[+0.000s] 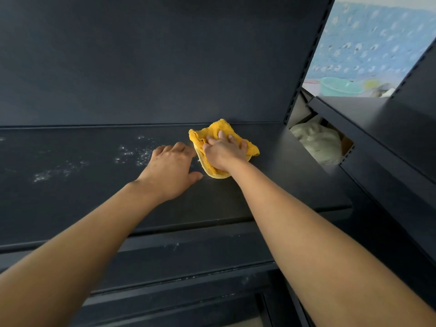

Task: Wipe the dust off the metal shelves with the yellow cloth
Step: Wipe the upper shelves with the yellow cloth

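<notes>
Two forearms (pixel 70 267) reach over the metal shelf (pixel 70 204), where the left hand (pixel 169 171) lies flat with relaxed fingers beside white dust (pixel 134 154), and the right hand (pixel 224 153) presses spread fingers on the yellow cloth (pixel 220 127) near the back wall.

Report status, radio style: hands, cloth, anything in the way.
Right hand presses yellow cloth on shelf. Left hand flat beside it. Dust left of hands; left hand between cloth and dust.
</notes>
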Demonstrator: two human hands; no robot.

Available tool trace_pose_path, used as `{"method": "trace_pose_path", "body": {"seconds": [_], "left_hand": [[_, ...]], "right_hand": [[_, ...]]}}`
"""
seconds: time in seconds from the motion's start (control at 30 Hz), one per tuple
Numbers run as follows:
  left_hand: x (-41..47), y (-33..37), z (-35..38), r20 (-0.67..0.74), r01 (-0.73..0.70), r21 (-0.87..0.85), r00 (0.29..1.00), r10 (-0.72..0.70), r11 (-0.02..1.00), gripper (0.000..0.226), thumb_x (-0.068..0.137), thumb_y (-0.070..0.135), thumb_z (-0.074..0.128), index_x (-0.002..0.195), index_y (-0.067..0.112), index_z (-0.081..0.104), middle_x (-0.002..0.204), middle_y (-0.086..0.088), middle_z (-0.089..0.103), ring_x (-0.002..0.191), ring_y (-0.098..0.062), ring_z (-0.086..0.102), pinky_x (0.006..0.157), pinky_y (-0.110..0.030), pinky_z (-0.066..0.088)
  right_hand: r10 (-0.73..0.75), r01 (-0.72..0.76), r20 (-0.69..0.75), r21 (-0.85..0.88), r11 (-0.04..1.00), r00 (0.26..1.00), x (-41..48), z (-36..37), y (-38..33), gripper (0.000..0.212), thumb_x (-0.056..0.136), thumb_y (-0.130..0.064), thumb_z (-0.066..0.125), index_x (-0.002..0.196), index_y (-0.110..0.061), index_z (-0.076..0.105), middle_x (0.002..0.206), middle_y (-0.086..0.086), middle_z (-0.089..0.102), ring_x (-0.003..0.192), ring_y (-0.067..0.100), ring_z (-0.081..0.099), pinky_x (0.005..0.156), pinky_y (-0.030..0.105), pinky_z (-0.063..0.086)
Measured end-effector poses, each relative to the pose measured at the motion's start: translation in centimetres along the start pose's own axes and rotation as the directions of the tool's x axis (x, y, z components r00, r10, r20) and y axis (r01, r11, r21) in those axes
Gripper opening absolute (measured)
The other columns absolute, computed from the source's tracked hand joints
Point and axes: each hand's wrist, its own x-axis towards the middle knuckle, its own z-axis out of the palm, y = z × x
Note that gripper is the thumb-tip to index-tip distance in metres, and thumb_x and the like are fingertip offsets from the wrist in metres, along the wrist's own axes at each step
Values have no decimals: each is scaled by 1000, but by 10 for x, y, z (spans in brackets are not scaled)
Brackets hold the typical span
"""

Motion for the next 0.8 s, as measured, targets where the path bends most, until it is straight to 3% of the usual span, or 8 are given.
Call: {"method": "trace_pose_path", "body": {"seconds": [0.17, 0.33, 0.47, 0.6, 0.8], "left_hand": [[-10, -1, 0, 20, 19, -11, 1000, -19, 1000, 54, 89, 45, 52, 134, 17, 41, 134, -6, 46, 127, -27, 42, 110, -37, 24], [-30, -20, 0, 21, 27, -29, 999, -26, 999, 55, 89, 47, 51, 133, 15, 42, 135, -6, 44, 129, -26, 39, 112, -37, 22], [-54, -47, -5, 52, 55, -18, 997, -54, 998, 68, 87, 55, 48, 140, 15, 34, 143, -5, 37, 134, -25, 34, 115, -37, 17], [-75, -74, -12, 110, 97, 2, 989, -97, 995, 75, 86, 61, 44, 143, 14, 29, 149, -6, 31, 137, -26, 29, 116, -38, 12], [-94, -90, -14, 144, 102, 3, 984, -101, 995, 75, 86, 64, 41, 142, 13, 33, 147, -7, 35, 135, -27, 33, 113, -39, 17]], "right_hand": [[9, -11, -37, -54, 998, 999, -7, 3, 12, 52, 100, -43, 13, 151, -33, 14, 161, 0, 1, 147, 26, 3, 115, 50, 0], [189, -192, -57, -64, 979, 980, -22, -5, 40, 56, 98, -52, 13, 151, -34, 13, 161, 4, 1, 147, 30, 5, 116, 51, 1], [254, -258, -65, -59, 964, 965, -32, 0, 14, 58, 98, -52, 10, 152, -29, 13, 161, 5, 2, 146, 31, 8, 116, 54, -1], [184, -188, -60, -63, 980, 981, -48, 16, -39, 54, 100, -45, 10, 152, -29, 12, 161, 3, 0, 147, 29, 6, 116, 54, -3], [32, -37, -58, -76, 996, 998, -76, 38, -92, 52, 100, -45, 14, 151, -32, 13, 161, 1, 1, 147, 28, 4, 116, 51, -2]]}}
